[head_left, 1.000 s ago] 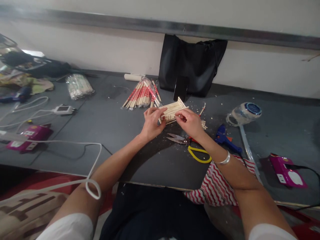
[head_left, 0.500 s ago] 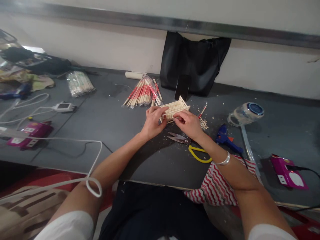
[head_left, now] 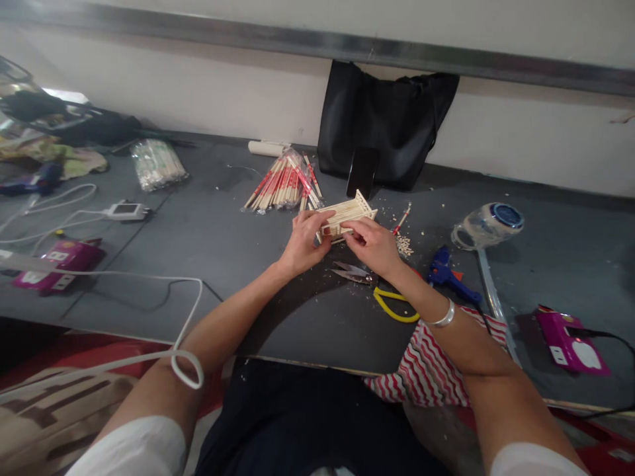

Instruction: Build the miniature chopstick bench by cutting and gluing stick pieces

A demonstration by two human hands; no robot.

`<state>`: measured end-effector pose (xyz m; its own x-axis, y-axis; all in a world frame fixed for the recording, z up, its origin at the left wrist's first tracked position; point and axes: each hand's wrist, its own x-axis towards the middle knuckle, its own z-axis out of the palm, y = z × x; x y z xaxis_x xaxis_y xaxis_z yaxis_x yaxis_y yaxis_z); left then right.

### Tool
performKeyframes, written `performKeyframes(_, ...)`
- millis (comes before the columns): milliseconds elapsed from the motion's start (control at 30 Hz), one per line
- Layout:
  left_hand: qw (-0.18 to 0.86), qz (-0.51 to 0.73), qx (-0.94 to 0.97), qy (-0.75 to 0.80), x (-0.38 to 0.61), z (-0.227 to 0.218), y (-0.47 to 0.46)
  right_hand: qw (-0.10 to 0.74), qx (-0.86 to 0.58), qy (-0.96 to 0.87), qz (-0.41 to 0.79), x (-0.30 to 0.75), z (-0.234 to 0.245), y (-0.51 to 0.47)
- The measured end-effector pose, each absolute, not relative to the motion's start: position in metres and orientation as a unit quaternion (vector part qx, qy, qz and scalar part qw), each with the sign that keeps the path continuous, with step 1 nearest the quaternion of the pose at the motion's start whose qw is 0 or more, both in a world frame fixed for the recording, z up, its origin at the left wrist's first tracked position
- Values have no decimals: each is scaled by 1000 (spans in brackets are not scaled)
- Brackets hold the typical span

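A small model bed built of pale wooden sticks (head_left: 347, 211) is held just above the grey table, its taller end with little beads or cut pieces facing away to the right. My left hand (head_left: 308, 239) grips its near left end between thumb and fingers. At its front edge is my right hand (head_left: 371, 243), fingertips pinched together against the sticks; whether a small piece sits between them is hidden. Yellow-handled scissors (head_left: 397, 305) lie partly under my right forearm. Beside that hand is a little heap of cut stick pieces (head_left: 405, 246).
Red-wrapped chopsticks (head_left: 282, 182) lie behind the model. A black bag (head_left: 387, 119) with a phone (head_left: 362, 173) leans on the wall. To the right are a blue glue gun (head_left: 451, 274), a glass mug (head_left: 489, 226) and a purple power socket (head_left: 573, 340). A white cable (head_left: 191, 317) loops over my left arm.
My right fingers have shifted very slightly left along the front edge of the model. My left hand and the model stay nearly where they were.
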<state>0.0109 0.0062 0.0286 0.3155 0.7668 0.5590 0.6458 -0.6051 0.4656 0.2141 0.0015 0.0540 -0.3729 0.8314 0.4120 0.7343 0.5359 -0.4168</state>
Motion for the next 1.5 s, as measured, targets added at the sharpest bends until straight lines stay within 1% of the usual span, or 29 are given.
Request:
performKeyframes(100, 82, 386, 809, 436, 11, 29, 6, 292, -482, -823, 69, 213, 52, 2)
performKeyframes(200, 78, 388, 810, 433, 10, 29, 7, 301, -486, -813, 108, 210, 52, 3)
performKeyframes(333, 72, 404, 807, 426, 9, 29, 9, 326, -491, -774, 233, 207, 54, 6)
performKeyframes(533, 78, 407, 802, 429, 7, 29, 9, 389, -468, -673, 419, 199, 53, 8)
performKeyframes(633, 80, 412, 805, 420, 7, 29, 11, 396, -450, -599, 530, 195, 52, 10)
performKeyframes(733, 83, 408, 805, 423, 5, 29, 14, 393, -443, -545, 594, 192, 53, 14)
performKeyframes(833, 85, 398, 806, 430, 3, 30, 17, 392, -451, -520, 610, 188, 55, 18)
performKeyframes(1100, 77, 399, 820, 402, -1, 30, 20, 406, -479, -497, 599, 182, 56, 17)
performKeyframes(1500, 78, 396, 811, 422, 1, 27, 19, 406, -466, -508, 600, 183, 52, 19)
